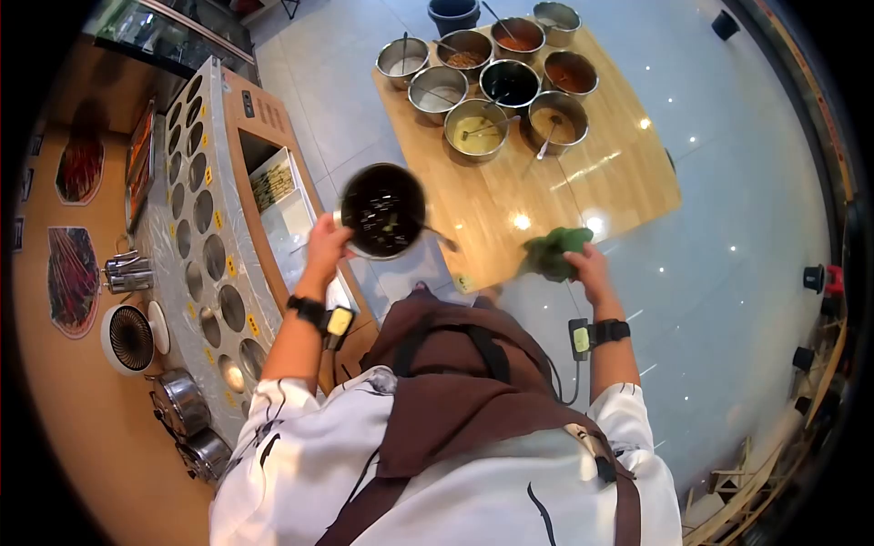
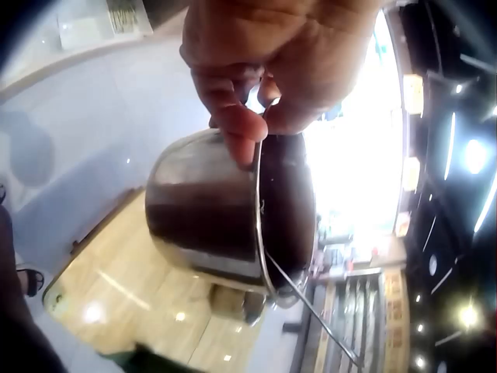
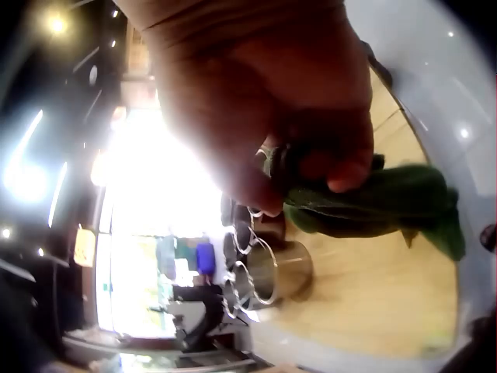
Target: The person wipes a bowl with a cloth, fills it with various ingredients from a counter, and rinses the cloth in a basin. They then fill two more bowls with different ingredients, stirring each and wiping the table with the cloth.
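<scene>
Dark contents (image 1: 382,209) of pot (image 2: 202,210) hard to identify, green cloth (image 1: 555,256) blurred; both arms (image 1: 614,369) stretched forward, left hand (image 1: 326,246) pinching pot rim, right hand (image 1: 590,267) with fingers gripping cloth.

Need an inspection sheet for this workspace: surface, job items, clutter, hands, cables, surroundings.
Surface: wooden table, shiny with light reflections; near part bare.
Job items: pot with dark contents and a spoon sticking out; green cloth, bunched, contact with the table unclear.
Clutter: nine metal pots crowded at the table's far end, several with spoons; dark bucket beyond them.
Left hand: pinches the pot's rim.
Right hand: grips the cloth.
Cables: cable hanging from the right wrist device; none seen across the table.
Surroundings: counter with round openings on the person's left, fan beside it; tiled floor.
</scene>
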Demonstrator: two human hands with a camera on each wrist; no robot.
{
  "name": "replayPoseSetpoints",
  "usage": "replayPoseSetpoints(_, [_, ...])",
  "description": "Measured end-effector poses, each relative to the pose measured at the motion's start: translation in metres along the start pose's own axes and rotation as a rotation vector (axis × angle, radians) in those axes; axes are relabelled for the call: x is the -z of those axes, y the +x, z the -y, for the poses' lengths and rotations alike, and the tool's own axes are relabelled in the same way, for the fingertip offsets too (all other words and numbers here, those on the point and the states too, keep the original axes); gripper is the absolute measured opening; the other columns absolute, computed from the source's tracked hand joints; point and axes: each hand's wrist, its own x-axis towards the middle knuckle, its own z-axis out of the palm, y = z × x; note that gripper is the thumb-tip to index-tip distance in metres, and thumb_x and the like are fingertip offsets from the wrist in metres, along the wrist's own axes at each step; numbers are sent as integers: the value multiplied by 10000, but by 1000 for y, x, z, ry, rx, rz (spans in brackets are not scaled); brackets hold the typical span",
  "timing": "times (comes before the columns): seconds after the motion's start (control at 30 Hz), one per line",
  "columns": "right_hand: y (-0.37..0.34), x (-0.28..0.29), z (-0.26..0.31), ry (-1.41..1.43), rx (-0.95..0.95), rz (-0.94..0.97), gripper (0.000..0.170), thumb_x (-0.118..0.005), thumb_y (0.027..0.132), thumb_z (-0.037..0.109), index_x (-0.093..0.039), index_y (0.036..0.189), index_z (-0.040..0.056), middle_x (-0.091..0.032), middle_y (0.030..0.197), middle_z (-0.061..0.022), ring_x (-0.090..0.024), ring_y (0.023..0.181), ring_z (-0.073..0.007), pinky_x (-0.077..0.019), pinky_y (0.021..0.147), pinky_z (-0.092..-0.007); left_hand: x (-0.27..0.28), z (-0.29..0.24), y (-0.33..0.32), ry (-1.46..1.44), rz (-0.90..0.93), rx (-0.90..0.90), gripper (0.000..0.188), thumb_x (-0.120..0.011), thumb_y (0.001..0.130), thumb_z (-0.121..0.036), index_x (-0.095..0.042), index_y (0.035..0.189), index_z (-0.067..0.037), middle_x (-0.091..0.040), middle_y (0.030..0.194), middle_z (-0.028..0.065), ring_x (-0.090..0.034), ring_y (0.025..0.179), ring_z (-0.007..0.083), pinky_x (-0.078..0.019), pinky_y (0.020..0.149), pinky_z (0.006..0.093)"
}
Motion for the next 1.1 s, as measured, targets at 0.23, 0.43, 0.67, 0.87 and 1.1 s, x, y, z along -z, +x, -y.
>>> replayPoseSetpoints(0.23, [20, 30, -12, 112, -120, -235, 177, -536, 874, 176, -576, 943, 18, -597, 806, -31, -532, 625, -90, -430, 529, -232, -122, 34, 57, -4, 381, 129, 123, -533, 727, 15, -472, 828, -21, -535, 638, 45, -510, 426, 127, -445, 388, 240])
replayPoseSetpoints(0.43, [1, 38, -40, 55, -121, -278, 277, -545, 887, 204, -568, 1056, -14, -591, 950, -36, -533, 871, -108, -424, 800, -241, -153, 57, 90, 209, 640, 210, 94, -532, 736, 1, -455, 780, -30, -531, 616, 56, -561, 484, 141, -474, 415, 260])
replayPoseSetpoints(0.67, [-44, 22, -32, 341, -288, -235, 275, -514, 902, 216, -546, 1048, -14, -582, 985, -48, -545, 903, -127, -437, 837, -265, -120, 28, 132, 379, 756, 176, 115, -536, 733, 8, -476, 829, -14, -542, 648, 58, -590, 544, 162, -506, 447, 286])
replayPoseSetpoints(0.87, [-59, 13, -27, 234, -333, -164, 266, -512, 900, 220, -554, 1031, -8, -593, 963, -48, -561, 878, -128, -453, 803, -272, -44, -77, 158, 458, 750, 174, 116, -528, 734, -1, -492, 841, -29, -543, 696, 49, -551, 500, 128, -439, 404, 251])
replayPoseSetpoints(1.1, [-79, 6, -19, 238, -351, -227, 226, -521, 892, 221, -575, 987, 24, -606, 917, -28, -566, 834, -115, -452, 770, -252, 35, -233, 138, 585, 650, 78, 128, -552, 725, -27, -492, 837, -45, -477, 661, -19, -488, 492, 63, -408, 379, 195])
